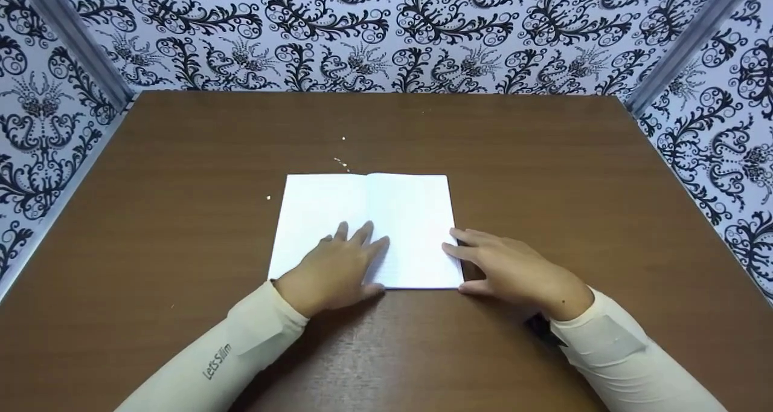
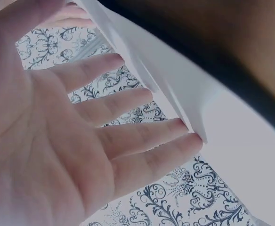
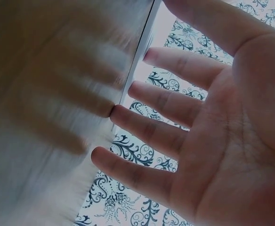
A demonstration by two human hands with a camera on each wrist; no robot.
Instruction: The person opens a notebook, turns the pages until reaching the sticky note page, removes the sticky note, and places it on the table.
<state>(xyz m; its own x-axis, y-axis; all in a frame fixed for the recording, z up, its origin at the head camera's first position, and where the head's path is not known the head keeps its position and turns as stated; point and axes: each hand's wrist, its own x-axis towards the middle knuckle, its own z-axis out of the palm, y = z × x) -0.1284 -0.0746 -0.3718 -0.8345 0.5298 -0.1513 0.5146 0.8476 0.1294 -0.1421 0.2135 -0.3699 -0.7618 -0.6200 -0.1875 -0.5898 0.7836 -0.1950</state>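
Note:
An open notebook (image 1: 416, 218) with blank white pages lies flat on the brown table (image 1: 181, 218) in the head view. My left hand (image 1: 332, 273) rests on the left page and across the fold, fingers spread and straight. In the left wrist view its fingertips (image 2: 194, 141) touch the white page. My right hand (image 1: 513, 273) lies at the notebook's right edge, with two fingertips on the page border and the thumb by the lower right corner. The right wrist view shows those fingers (image 3: 147, 132) extended along the notebook's edge, holding nothing.
Small pale crumbs (image 1: 342, 163) are scattered beyond and to the left of the notebook. Walls with a black-and-white scroll pattern (image 1: 386, 31) border the table at the back and both sides. A small dark object (image 1: 543, 328) shows under the right wrist.

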